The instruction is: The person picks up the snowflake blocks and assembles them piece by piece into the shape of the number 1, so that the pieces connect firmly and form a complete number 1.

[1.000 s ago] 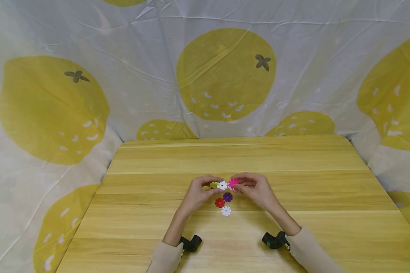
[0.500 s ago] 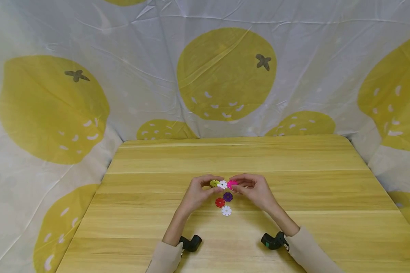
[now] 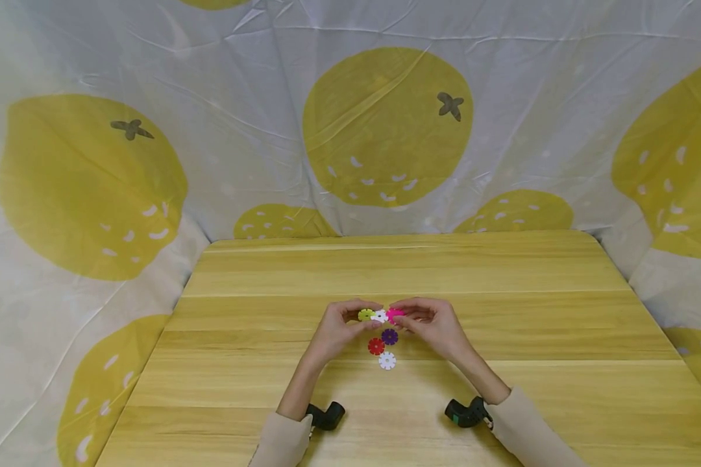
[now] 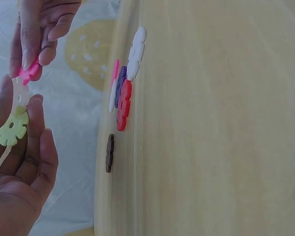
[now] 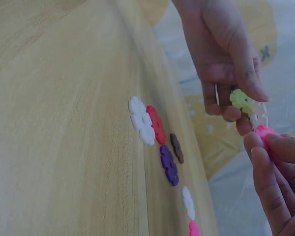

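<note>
My left hand (image 3: 343,327) pinches a white notched building disc (image 4: 20,96) between thumb and fingers. Joined to that disc is a yellow-green disc (image 4: 12,129), lying over the left palm. A pale thin piece (image 4: 2,158) sticks out beyond the yellow-green one in the left wrist view. Between thumb and fingertips, my right hand (image 3: 435,324) pinches a pink notched disc (image 5: 263,132). The pink disc's edge meets the white disc's edge, and the row is held above the table. Fingers cover part of the pink disc.
On the wooden table (image 3: 257,383), below the hands, lie a purple disc (image 3: 389,336), a red disc (image 3: 376,346) and a white disc (image 3: 387,360). The wrist views add a brown disc (image 5: 176,148), another white disc (image 5: 188,202) and another pink disc (image 5: 193,228).
My right hand has brought the pink disc leftward, closing the small gap to the white disc. The left hand stays nearly in place; the discs on the table have not moved.
</note>
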Available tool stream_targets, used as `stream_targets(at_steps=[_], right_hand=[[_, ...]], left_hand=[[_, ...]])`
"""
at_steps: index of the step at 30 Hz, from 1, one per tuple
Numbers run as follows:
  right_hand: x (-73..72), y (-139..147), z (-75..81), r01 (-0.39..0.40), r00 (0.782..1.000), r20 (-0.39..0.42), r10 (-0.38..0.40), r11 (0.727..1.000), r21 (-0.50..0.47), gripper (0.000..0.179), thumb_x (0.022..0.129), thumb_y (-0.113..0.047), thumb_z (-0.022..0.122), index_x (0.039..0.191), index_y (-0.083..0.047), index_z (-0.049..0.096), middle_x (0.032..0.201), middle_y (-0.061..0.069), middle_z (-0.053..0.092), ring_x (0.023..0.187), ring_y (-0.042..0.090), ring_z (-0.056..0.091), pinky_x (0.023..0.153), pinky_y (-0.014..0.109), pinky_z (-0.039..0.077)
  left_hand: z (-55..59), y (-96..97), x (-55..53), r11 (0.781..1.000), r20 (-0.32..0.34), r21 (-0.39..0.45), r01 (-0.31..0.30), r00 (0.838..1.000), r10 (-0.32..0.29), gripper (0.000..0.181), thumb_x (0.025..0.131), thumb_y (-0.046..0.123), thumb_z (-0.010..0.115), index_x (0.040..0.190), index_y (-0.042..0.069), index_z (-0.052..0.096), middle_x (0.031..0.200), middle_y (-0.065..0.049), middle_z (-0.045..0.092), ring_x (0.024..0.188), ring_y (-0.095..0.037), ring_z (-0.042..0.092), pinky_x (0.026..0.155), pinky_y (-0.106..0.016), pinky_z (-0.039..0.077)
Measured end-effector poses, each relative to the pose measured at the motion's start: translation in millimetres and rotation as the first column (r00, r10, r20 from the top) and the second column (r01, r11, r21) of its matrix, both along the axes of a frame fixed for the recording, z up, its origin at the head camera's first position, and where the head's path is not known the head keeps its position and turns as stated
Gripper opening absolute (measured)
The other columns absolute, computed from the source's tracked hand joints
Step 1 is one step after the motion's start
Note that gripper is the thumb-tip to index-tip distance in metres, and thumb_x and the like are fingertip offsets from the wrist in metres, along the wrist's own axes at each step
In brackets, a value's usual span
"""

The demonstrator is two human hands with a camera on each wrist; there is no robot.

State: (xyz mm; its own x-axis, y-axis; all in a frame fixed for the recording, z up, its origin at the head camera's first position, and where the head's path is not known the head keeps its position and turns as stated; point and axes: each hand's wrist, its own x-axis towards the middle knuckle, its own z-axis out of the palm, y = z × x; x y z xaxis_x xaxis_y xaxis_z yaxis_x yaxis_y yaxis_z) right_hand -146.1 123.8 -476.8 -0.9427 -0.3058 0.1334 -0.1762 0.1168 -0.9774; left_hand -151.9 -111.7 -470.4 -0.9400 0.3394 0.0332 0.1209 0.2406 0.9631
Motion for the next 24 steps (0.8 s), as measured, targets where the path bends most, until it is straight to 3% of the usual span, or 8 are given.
stream_targets(at_steps=[7, 15, 24], right_hand=[[-0.2, -1.7, -0.9, -0.018, 1.0, -0.008, 0.018, 1.0, -0.016, 0.022, 0.096, -0.009, 0.074, 0.116, -0.002, 0.076, 0.102, 0.021, 0.079, 0.087, 0.041, 0.077, 0.075, 0.051, 0.062], [0.5, -3.3, 1.3, -0.018, 1.0, 0.021, 0.02, 0.998, -0.059, 0.024, 0.096, -0.01, 0.074, 0.117, 0.001, 0.076, 0.105, 0.024, 0.078, 0.086, 0.023, 0.079, 0.075, 0.053, 0.062], [2.4, -6.2, 4.6, -0.009, 1.0, 0.023, 0.01, 0.997, -0.075, 0.023, 0.095, -0.008, 0.074, 0.115, 0.003, 0.077, 0.105, 0.025, 0.078, 0.084, 0.022, 0.079, 0.074, 0.052, 0.063]], left_hand=[[-1.4, -1.4, 0.1, 1.0, 0.019, 0.021, 0.006, 1.0, -0.006, 0.027, 0.091, 0.016, 0.08, 0.117, 0.007, 0.078, 0.119, -0.015, 0.076, 0.093, -0.015, 0.07, 0.078, -0.022, 0.054], [-3.5, -2.7, -0.6, 0.996, 0.027, 0.094, -0.001, 1.0, -0.001, 0.024, 0.09, 0.013, 0.08, 0.114, 0.008, 0.08, 0.109, -0.015, 0.077, 0.082, -0.009, 0.058, 0.068, -0.019, 0.046], [-3.0, -1.6, -0.3, 0.991, 0.013, 0.131, 0.015, 1.0, -0.017, 0.022, 0.09, 0.011, 0.08, 0.112, 0.005, 0.08, 0.108, -0.018, 0.077, 0.088, -0.01, 0.063, 0.071, -0.018, 0.048]])
